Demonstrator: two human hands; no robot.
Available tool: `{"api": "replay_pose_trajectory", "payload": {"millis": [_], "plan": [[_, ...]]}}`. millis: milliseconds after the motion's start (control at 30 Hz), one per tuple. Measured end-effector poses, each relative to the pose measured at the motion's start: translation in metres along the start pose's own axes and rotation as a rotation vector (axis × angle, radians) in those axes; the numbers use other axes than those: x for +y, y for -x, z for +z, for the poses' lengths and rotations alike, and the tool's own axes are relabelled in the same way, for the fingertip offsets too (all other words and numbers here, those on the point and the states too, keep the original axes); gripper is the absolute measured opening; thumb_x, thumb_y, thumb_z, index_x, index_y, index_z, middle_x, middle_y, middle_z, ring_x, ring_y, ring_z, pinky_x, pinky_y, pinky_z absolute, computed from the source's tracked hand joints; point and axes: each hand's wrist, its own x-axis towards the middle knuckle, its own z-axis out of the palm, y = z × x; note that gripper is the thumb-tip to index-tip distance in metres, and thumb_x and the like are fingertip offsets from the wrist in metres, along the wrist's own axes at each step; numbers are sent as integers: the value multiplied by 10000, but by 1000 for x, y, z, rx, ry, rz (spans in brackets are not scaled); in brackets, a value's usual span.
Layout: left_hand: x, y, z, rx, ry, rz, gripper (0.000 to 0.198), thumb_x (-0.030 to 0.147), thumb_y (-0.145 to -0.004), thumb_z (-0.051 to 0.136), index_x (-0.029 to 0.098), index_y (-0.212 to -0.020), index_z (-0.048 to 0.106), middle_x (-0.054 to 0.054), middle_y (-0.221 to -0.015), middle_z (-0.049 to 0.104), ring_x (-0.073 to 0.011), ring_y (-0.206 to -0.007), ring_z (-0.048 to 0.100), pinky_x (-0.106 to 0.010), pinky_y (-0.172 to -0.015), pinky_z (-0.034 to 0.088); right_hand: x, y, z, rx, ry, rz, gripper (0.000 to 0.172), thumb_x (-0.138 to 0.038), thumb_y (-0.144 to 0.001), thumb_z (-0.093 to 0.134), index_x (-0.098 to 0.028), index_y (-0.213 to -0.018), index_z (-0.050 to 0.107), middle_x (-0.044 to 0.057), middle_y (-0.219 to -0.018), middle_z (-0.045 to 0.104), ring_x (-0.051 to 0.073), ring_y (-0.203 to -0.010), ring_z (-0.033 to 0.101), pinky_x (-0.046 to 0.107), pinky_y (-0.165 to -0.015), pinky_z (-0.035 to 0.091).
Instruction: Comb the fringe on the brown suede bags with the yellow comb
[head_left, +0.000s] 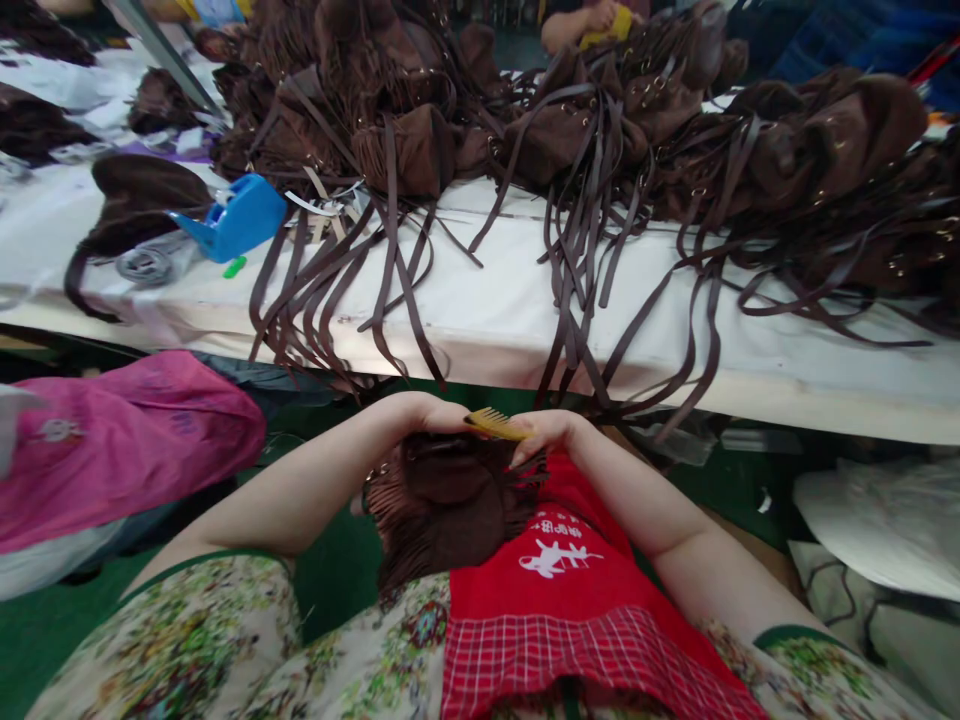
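Right now you hold a brown fringed bag (450,500) in your lap, lying just left of the red apron (570,590).
Your left hand (421,410) has its fingers curled over the bag's top. The fingers of your right hand (553,432) are closed on a yellow comb (495,424) above the apron. The bag looks soft, light and floppy, so grip its firmer top rim, not the fringe. The apron's white print is too small to read.

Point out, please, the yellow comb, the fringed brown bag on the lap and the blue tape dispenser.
yellow comb (496,425): head view, middle of its spine.
fringed brown bag (450,500): head view, centre of its body.
blue tape dispenser (244,215): head view, its blue side.
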Motion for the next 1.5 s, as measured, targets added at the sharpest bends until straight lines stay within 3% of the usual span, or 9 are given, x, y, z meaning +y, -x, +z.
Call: {"api": "replay_pose_trajectory", "payload": {"millis": [133,367,600,700,900,1067,1167,1333,1500], "plan": [[-28,9,-7,-84,-67,-199,248,15,-463,710,216,-602,672,4,-549,674,-227,-596,647,-285,-557,501,-21,8,-4,-38,-28,43,335,-302,-619,792,-99,-852,660,-2,-754,660,104,-653,593,187,-625,483],[-79,3,28,-226,220,-45,259,371,-630,738,162,-780,709,-65,-748,730,-232,-729,674,-319,-737,510,-24,18,-12,249,-103,159,287,-348,-698,738,-121,-823,614,-51,-605,574,18,-391,406,127,-306,214],[-85,11,-11,-377,420,-159,538,544,-726,611,48,-920,690,-150,-852,726,-289,-882,669,-354,-857,472,-5,17,-17,372,-151,153,282,-365,-711,704,-118,-687,571,-65,-525,518,-3,-296,267,146,-257,140],[-79,14,1,-410,306,-182,589,594,-718,610,56,-947,686,-148,-886,721,-288,-889,658,-363,-860,459,1,16,-16,415,-158,162,287,-374,-709,706,-112,-708,590,-59,-543,532,-7,-297,266,151,-265,131],[-75,7,53,-312,15,-70,457,455,-645,758,137,-963,678,-47,-912,698,-198,-851,616,-302,-818,435,4,15,-8,446,-91,125,345,-438,-700,711,-113,-781,630,-43,-586,565,16,-362,359,157,-327,232],[-87,-2,49,-227,44,16,456,537,-634,729,110,-774,655,-17,-683,623,-143,-649,542,-272,-670,412,7,31,-4,446,436,328,293,-395,-672,711,-128,-778,655,-11,-646,628,96,-535,533,188,-477,374],[-92,-5,51,-152,34,40,489,587,-598,725,118,-687,624,-1,-609,579,-126,-583,498,-263,-606,385,14,33,-1,591,811,521,169,-271,-627,711,-138,-708,645,14,-642,632,144,-595,561,218,-509,356],[-100,-4,53,-59,73,51,514,614,-592,714,117,-695,632,-10,-608,593,-141,-589,530,-268,-618,409,22,41,-1,826,1015,540,166,-228,-698,617,-152,-846,627,99,-849,666,214,-784,594,265,-619,361],[-107,-2,42,51,105,66,573,631,-594,702,104,-819,672,-77,-777,687,-232,-788,620,-310,-723,456,27,67,-7,846,1047,588,249,-365,-679,696,-169,-818,629,61,-776,667,187,-697,590,252,-583,362]]}}
